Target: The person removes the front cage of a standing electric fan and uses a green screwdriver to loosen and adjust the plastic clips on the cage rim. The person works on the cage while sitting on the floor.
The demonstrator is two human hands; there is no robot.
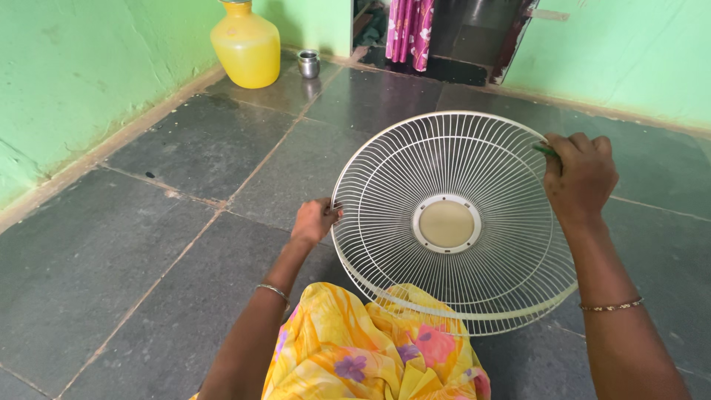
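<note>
A knee draped in yellow flowered cloth [370, 348] sits nearest, and the lower rim of a white wire fan guard [452, 222] rests against it, tilted up above the dark stone floor [185, 244]. The left hand [315, 221] has its fingers closed on the guard's left rim. The right hand [579, 178] is curled shut at the upper right rim, pinching a small green piece [544, 150]. Farther off, by the green wall [67, 81], stand a yellow water pot [246, 46] and a small steel cup [308, 64].
</note>
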